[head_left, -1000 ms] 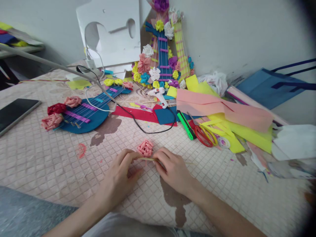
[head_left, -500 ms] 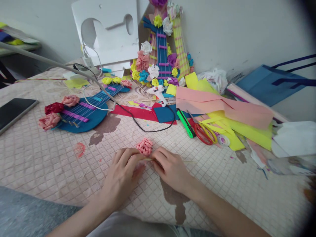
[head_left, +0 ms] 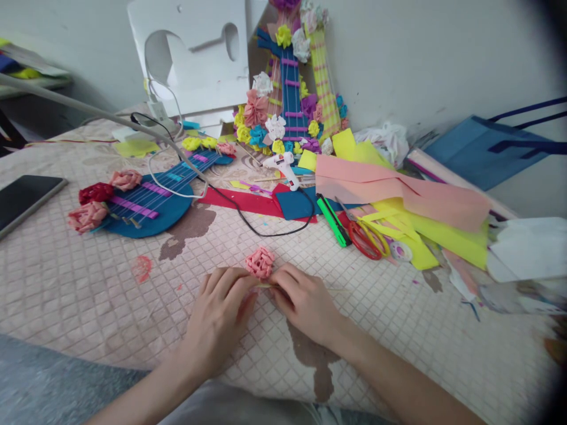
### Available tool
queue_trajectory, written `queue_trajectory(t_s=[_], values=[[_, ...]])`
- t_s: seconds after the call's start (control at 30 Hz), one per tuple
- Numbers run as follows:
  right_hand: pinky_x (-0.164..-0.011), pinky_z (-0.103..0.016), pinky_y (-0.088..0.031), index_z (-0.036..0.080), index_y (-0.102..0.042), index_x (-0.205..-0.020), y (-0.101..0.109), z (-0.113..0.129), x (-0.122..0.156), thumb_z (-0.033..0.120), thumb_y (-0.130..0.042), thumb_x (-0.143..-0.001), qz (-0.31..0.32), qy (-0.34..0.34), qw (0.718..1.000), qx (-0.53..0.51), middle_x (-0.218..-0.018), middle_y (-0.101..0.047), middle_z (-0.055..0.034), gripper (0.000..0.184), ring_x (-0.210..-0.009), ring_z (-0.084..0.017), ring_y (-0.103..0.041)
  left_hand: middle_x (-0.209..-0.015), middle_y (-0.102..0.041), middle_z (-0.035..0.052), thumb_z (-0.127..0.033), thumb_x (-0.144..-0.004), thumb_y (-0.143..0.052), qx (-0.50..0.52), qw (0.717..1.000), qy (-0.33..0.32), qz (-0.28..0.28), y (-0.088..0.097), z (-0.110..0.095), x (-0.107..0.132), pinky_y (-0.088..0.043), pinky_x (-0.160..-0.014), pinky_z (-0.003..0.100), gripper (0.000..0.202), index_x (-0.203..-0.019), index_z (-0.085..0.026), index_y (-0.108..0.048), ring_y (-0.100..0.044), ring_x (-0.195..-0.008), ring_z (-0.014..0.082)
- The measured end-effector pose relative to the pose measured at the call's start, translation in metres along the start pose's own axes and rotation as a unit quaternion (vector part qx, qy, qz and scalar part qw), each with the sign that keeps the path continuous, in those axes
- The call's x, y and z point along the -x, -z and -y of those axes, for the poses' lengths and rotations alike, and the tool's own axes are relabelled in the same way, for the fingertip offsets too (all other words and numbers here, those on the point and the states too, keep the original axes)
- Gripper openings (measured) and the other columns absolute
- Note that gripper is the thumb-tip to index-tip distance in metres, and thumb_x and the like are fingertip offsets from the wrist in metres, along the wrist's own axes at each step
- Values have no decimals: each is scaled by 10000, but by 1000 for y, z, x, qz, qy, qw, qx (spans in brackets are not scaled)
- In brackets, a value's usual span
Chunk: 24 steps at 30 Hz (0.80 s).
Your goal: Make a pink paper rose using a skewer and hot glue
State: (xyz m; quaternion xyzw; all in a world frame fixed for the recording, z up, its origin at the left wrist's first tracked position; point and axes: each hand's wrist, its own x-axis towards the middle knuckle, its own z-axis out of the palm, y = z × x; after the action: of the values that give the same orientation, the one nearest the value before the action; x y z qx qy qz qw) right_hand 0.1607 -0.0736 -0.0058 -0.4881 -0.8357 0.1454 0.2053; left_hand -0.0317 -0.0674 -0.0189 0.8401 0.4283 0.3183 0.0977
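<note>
Both my hands meet over the near middle of the table, their fingers pinched around a thin wooden stick (head_left: pixel 264 286). My left hand (head_left: pixel 224 307) grips its left end, with a bit of pink showing by the thumb. My right hand (head_left: pixel 305 298) is closed around the stick farther along, and its thin end pokes out to the right. Just beyond the fingertips, a pink crepe-paper flower (head_left: pixel 260 262) lies between the two hands. Whether the flower touches the fingers I cannot tell.
At left lies a blue toy guitar (head_left: pixel 163 209) with paper roses, beside a phone (head_left: pixel 29 200). A white glue gun (head_left: pixel 283 167), green cutter (head_left: pixel 333 221), red-handled scissors (head_left: pixel 365 239) and pink and yellow sheets (head_left: pixel 398 186) lie beyond my hands. Decorated guitars (head_left: pixel 290 88) lean on the wall.
Hardly anything differs. My fingers shift very slightly on the stick, and the flower stays in place.
</note>
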Motion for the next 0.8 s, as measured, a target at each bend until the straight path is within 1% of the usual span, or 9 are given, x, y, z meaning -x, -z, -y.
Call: queue_trajectory(t_s=[0.17, 0.3, 0.53, 0.8], values=[[-671, -270, -456, 201, -548, -959, -1, -1, 0, 156, -443, -918, 3, 1, 1000, 5, -927, -593, -35, 121, -819, -160, -581, -1002, -600, 51, -133, -910, -507, 29, 1000, -1, 4, 0, 0, 0, -453, -781, 381, 168, -1038, -222, -570, -519, -915, 213], [-673, -272, -456, 199, -543, -968, 0, 0, -1, 156, -446, -920, 2, 1, 1000, 3, -928, -592, -34, 116, -823, -162, -579, -1005, -597, 56, -126, -911, -502, 34, 999, 7, 12, 0, 0, 0, -460, -790, 386, 163, -1027, -212, -577, -514, -919, 212], [-690, -277, -452, 196, -541, -977, 0, 1, -1, 176, -440, -936, 7, -7, 1000, 2, -940, -591, -38, 111, -826, -165, -582, -1016, -586, 53, -80, -882, -523, 33, 999, 13, 3, -4, 1, -1, -446, -800, 392, 224, -1059, -207, -576, -513, -935, 219], [-653, -268, -438, 199, -535, -987, -2, 1, -1, 188, -445, -939, 10, -5, 1000, 10, -944, -584, -26, 103, -819, -160, -576, -992, -569, 35, -97, -901, -521, 60, 998, 10, -11, -2, 0, -1, -456, -807, 342, 176, -1035, -203, -563, -521, -928, 185]])
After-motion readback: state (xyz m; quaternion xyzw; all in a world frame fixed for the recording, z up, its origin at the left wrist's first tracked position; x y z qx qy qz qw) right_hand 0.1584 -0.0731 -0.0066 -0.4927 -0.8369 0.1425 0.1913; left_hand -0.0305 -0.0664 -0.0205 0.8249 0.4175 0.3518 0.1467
